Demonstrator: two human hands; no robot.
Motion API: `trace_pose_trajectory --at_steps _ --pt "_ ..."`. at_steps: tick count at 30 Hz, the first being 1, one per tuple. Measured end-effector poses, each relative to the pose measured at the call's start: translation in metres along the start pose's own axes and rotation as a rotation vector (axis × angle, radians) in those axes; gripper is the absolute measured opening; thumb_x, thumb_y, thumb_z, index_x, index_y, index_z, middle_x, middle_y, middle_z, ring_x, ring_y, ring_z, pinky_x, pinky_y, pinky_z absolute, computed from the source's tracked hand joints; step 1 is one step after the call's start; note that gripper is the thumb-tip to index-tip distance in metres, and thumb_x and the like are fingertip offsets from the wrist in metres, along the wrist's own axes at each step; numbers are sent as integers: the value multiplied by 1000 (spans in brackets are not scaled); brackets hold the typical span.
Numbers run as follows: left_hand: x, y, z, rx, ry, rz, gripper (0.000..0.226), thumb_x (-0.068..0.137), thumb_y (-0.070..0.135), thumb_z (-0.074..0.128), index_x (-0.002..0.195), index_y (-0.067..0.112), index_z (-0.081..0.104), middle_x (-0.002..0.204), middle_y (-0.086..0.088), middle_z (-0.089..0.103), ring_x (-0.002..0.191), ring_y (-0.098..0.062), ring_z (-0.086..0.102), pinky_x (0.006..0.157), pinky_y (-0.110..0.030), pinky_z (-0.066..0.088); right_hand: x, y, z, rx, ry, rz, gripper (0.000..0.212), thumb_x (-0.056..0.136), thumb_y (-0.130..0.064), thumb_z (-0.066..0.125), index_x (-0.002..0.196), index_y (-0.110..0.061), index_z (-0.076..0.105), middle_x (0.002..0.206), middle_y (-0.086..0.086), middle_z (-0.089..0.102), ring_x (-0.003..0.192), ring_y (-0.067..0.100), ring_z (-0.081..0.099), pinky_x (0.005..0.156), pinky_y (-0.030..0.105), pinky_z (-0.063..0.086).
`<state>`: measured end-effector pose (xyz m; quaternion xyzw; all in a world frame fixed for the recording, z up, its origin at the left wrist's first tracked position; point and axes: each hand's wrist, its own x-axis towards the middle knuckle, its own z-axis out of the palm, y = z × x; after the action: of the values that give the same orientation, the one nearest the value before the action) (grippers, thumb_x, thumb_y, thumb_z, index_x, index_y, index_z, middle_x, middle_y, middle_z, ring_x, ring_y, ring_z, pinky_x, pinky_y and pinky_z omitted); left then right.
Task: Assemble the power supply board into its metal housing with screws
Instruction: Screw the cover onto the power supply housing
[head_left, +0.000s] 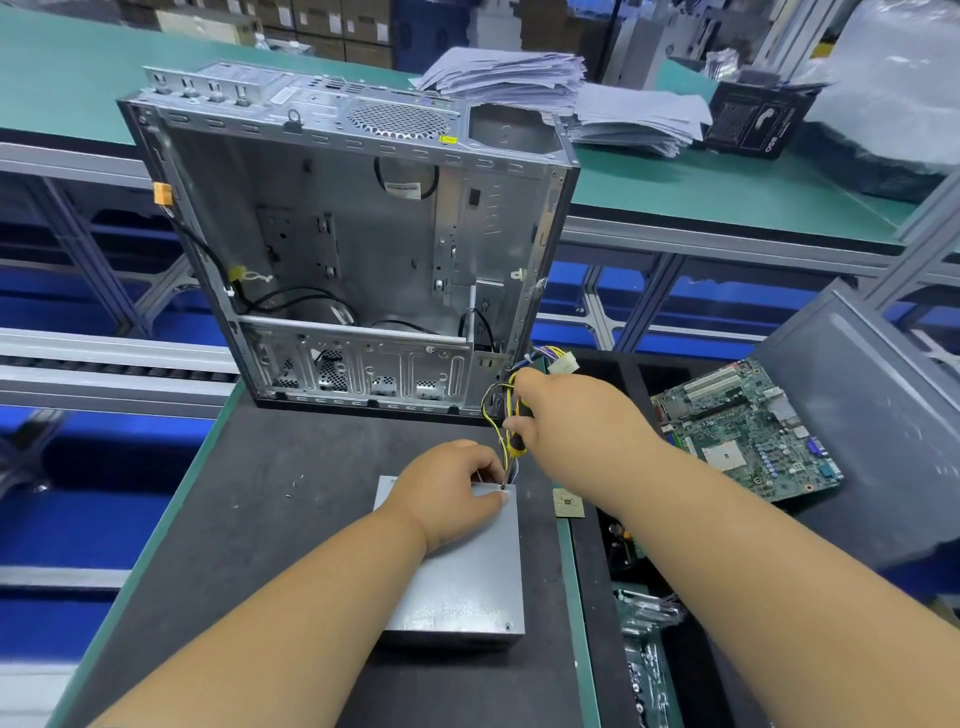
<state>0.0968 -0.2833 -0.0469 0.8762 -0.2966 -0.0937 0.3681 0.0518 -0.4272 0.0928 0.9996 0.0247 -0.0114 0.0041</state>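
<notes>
Screw-driving step judged in hand: screwdriver gripped by right hand, tip at far corner of power supply housing. Housing steadied by left hand, fingers pressed beside the tip. Next, tip alignment is required.

My view is bright and evenly lit from overhead, with only soft, faint shadows on the dark mat. Wide-angle distortion bows the conveyor rails and stretches my forearms at the bottom edge. The right and left margins smear with motion blur, and the plastic-wrapped bundle glares white.

Grey housing, yellow-black screwdriver
</notes>
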Motion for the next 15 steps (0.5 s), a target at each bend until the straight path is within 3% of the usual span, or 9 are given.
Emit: trace_pose_trajectory --at_steps 6,12,15 --pt "1 0 0 -16 13 -36 9 75 34 70 80 35 62 88 17 61 88 -1 55 79 -29 49 -2 -4 8 52 37 51 25 100 -39 48 93 -19 35 65 -2 42 64 23 47 47 31 26" --pt "8 5 1 -5 -6 -165 8 80 37 66 74 31 64 81 15 65 81 -4 59 74 -28 51 -16 19 -1 355 158 122 14 100 -36 46 97 -23 45 81 -4 62 71 18 55 57 33 42" --pt "12 8 2 -30 -8 -239 11 78 38 69 69 32 65 76 18 66 76 -4 59 70 -25 49 -19 23 0 401 218 139 10 100 -32 47 100 -22 48 80 -9 61 73 13 56 59 33 46"
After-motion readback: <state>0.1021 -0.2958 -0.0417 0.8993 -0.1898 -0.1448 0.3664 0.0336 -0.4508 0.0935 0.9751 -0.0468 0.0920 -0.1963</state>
